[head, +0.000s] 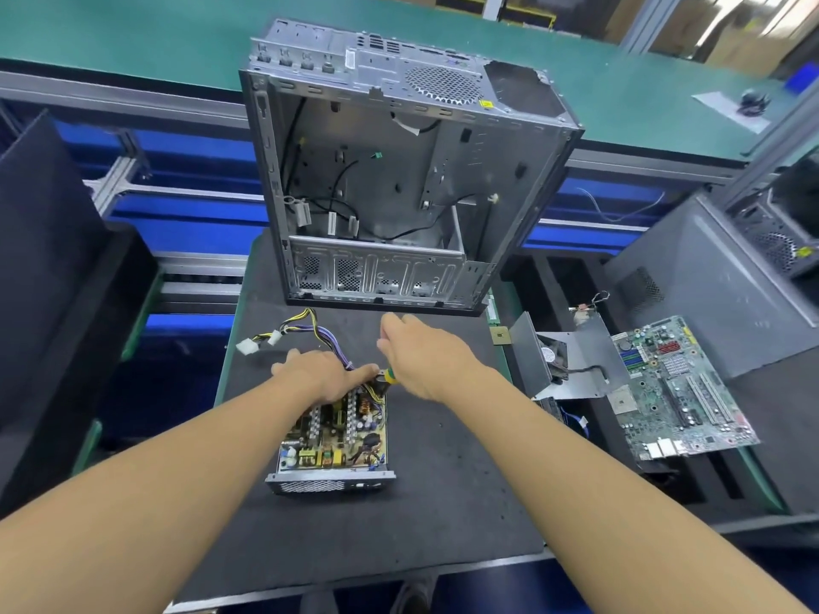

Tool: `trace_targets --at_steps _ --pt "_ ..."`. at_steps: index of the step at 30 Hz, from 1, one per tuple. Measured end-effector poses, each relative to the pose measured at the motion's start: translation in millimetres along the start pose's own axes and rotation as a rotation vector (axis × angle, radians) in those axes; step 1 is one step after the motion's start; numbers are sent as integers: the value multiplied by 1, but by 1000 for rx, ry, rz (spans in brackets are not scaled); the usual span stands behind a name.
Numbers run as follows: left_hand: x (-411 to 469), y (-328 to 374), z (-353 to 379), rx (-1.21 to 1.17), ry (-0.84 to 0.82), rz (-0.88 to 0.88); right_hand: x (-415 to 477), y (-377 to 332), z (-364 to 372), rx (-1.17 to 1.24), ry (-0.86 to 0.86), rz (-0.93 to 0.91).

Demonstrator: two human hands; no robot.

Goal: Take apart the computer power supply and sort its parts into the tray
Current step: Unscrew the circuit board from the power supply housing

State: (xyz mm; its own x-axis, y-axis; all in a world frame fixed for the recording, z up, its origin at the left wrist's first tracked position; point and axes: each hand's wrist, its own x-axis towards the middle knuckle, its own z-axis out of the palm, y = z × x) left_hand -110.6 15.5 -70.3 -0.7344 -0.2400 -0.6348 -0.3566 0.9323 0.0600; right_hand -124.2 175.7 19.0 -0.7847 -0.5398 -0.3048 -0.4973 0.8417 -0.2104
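The power supply (333, 440) lies on the dark mat with its cover off, its circuit board and coils exposed. A bundle of coloured cables (306, 332) with white plugs runs out of its far end. My left hand (321, 373) presses down on the far end of the unit, over the cable bundle. My right hand (421, 354) grips a screwdriver with a green and yellow handle (389, 375), its tip at the unit's far right corner, right beside my left fingertips.
An empty computer case (399, 170) stands open at the back of the mat (443, 480). To the right lie a bent metal cover with a fan (571, 361) and a motherboard (678, 387). Dark foam trays (57, 303) sit at left; another grey case (709, 277) stands at right.
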Motion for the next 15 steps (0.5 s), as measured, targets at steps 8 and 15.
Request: trace_targets --at_steps 8,15 --pt "2 0 2 -1 19 2 -2 3 -8 357 -156 -18" --pt "1 0 2 -15 14 11 -2 -2 -7 122 -62 36"
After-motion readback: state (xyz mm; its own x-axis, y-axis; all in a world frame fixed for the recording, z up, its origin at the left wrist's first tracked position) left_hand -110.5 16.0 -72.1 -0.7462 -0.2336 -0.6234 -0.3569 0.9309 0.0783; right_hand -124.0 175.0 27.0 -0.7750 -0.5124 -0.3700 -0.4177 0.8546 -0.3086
